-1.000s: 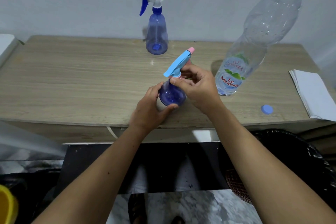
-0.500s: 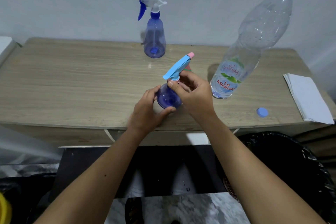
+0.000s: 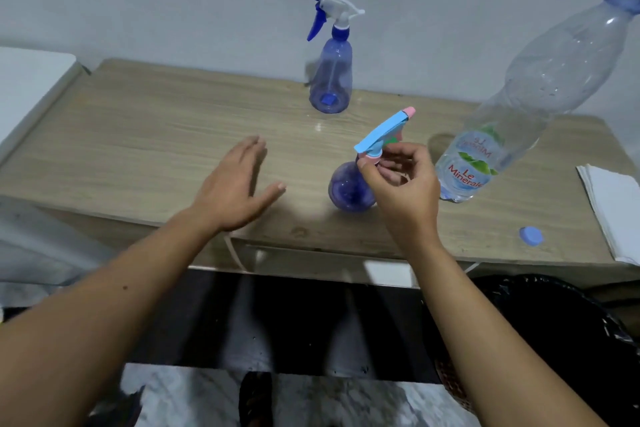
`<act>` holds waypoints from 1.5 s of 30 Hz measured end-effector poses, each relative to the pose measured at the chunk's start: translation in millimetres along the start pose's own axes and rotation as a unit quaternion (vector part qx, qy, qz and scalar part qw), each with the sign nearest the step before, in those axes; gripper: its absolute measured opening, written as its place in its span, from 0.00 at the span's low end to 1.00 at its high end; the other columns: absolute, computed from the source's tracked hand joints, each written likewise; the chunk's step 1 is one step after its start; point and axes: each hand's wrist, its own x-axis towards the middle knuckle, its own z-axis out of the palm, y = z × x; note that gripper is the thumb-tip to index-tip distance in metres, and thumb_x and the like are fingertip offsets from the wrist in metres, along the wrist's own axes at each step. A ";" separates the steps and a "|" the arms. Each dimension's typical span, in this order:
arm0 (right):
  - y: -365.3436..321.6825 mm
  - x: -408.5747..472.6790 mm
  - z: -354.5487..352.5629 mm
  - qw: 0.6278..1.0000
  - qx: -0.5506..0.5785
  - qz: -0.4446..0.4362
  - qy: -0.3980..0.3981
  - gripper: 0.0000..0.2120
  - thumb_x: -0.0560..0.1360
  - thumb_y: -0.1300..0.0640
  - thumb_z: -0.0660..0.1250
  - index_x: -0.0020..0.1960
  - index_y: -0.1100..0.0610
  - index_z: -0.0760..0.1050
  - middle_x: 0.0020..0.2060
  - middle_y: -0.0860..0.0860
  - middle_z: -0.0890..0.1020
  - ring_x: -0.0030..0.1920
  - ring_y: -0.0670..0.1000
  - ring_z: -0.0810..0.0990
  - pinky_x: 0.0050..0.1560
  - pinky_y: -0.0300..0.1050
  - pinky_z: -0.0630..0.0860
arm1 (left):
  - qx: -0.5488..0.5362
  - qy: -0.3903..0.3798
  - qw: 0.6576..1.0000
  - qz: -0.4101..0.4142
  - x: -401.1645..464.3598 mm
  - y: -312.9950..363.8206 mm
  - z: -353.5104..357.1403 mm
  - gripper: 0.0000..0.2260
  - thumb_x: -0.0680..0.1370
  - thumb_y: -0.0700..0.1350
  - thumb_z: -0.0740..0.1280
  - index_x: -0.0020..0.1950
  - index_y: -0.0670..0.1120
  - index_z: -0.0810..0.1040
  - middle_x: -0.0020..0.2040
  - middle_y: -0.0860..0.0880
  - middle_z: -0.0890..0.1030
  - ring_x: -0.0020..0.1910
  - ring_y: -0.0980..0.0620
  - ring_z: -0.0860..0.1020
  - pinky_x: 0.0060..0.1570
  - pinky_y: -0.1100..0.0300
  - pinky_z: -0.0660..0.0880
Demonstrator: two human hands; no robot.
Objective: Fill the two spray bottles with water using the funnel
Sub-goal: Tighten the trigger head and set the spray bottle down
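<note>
Here the near bottle (image 3: 349,189) stands at the surface's (image 3: 156,149) near edge, right hand (image 3: 401,191) fingers pinched on its sprayer collar, apparently screwing it. Left hand (image 3: 232,187) hovers beside, fingers spread. The far bottle (image 3: 330,80) comes next; no funnel is visible.

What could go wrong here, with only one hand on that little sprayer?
The near sprayer stands close to the table edge, and only the right hand pinches its collar; the left hand is off it. Twisting might tip it over the edge. The tall water bottle stands uncapped beside that hand, so a bump could spill it.
</note>
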 end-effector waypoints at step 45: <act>-33.0 10.0 55.7 0.916 -0.336 -0.011 -0.218 0.19 0.82 0.44 0.65 0.38 0.56 0.77 0.34 0.51 0.83 0.38 0.55 0.80 0.43 0.52 0.75 | 0.151 -0.078 0.982 -0.083 2.8 -47.4 10.7 0.47 0.79 0.74 0.42 0.88 0.43 0.46 0.88 0.46 0.46 0.87 0.50 0.43 0.85 0.49 0.42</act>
